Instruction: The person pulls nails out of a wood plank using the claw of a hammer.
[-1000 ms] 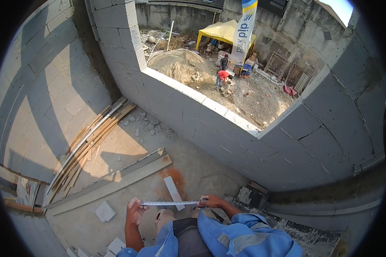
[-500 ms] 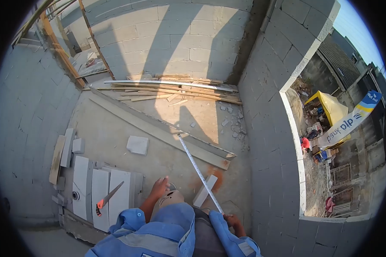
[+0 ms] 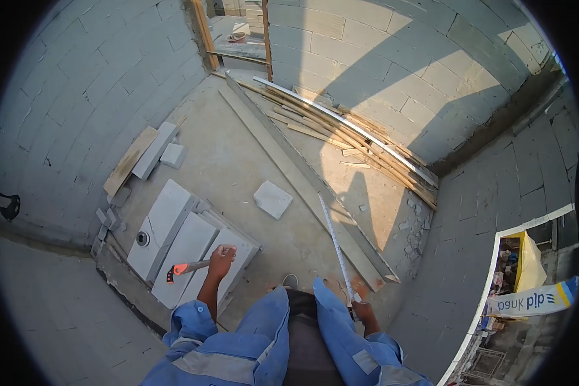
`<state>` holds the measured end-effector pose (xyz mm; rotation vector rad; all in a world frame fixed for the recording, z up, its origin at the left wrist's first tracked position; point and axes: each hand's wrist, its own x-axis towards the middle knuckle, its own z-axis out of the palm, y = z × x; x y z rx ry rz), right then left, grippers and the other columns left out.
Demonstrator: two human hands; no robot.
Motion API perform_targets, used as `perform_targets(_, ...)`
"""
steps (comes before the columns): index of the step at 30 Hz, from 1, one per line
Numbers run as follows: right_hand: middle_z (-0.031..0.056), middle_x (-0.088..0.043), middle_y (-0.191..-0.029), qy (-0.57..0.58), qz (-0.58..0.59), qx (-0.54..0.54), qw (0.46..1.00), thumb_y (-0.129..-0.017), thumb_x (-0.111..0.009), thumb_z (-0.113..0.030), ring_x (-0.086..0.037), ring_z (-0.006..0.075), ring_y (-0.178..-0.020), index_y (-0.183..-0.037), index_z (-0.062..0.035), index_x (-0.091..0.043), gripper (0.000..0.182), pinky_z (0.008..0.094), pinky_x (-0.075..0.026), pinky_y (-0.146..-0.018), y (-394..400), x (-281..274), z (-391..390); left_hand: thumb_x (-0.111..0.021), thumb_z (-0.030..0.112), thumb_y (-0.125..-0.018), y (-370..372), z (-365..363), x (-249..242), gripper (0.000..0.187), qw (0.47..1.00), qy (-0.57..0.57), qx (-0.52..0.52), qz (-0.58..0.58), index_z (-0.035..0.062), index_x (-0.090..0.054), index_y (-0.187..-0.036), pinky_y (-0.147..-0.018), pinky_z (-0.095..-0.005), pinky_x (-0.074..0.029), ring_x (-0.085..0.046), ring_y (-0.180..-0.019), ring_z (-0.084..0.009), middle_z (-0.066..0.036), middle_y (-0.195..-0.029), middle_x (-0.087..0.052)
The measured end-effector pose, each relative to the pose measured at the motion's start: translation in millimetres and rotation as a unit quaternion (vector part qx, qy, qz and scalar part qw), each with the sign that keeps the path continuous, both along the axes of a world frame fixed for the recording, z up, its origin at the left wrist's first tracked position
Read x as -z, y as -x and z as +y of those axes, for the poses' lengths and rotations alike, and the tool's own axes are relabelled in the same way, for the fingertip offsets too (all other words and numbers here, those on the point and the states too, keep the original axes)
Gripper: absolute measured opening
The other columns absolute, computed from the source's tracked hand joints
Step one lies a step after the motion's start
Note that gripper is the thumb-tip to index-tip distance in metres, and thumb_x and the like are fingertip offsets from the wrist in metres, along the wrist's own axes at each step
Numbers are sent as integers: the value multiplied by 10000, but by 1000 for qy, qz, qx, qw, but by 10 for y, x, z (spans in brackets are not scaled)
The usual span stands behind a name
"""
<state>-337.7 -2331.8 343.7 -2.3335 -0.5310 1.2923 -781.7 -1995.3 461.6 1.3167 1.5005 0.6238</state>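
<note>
My right hand [image 3: 363,311] is closed around the near end of a tape measure [image 3: 336,248]. Its pale blade runs out from my hand toward a long grey board [image 3: 289,163] on the floor. My left hand [image 3: 222,258] is raised over the light blocks at my left, fingers loosely bent and apart, with nothing visible in them. A hand saw [image 3: 188,267] with an orange and black handle lies across the white blocks [image 3: 185,252]; my left hand overlaps the far part of its blade in this view.
A dark round object [image 3: 143,238] sits on the leftmost block. One loose white block [image 3: 273,199] lies mid-floor. Timber strips [image 3: 360,138] are piled along the far wall, with rubble [image 3: 413,225] to their right. Grey block walls surround the space; a window opening is at right.
The view has turned, so the room appears rotated. My left hand has moved from beside my knee to over the blocks and saw. My right hand still holds the tape measure.
</note>
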Motion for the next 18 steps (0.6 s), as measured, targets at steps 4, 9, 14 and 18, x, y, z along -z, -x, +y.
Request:
perform_targets(4, 137, -689, -719, -54, 3, -70, 996, -924, -653, -332, -648, 207, -624, -808, 71, -709, 423, 375, -497, -589, -228, -105, 788, -688, 338, -918, 164, 178, 1, 401, 986, 3, -146, -76, -25, -649, -1081, -683, -277, -536, -642, -807, -127, -80, -908, -687)
perform_targets(9, 112, -675, -686, -26, 96, -44, 994, -938, -663, -341, -640, 180, -587, -835, 35, -711, 393, 345, -502, -578, -433, -8, 1496, -711, 412, -875, -33, -9, 480, 467, 988, 100, -115, 10, -13, -658, -1062, -699, -309, -533, -662, -750, -157, -98, -904, -700)
perform_targets(14, 234, -722, -929, -54, -124, -472, 871, -978, -533, -410, -714, 361, -812, -1036, -16, -716, 438, 469, -539, -721, -894, 451, 1978, -710, 488, -840, -404, -73, 680, 592, 976, 187, 27, 109, -18, -667, -1144, -809, -377, -543, -713, -846, -255, -182, -991, -718)
perform_targets(18, 202, -710, -1028, 34, -109, -596, 795, -930, -520, -412, -680, 395, -969, -1109, -116, -713, 396, 510, -524, -829, -1205, 331, 2921, -705, 498, -847, -494, 447, 515, 627, 965, 228, 32, 122, -41, -651, -1162, -840, -395, -542, -720, -856, -284, -210, -1014, -715)
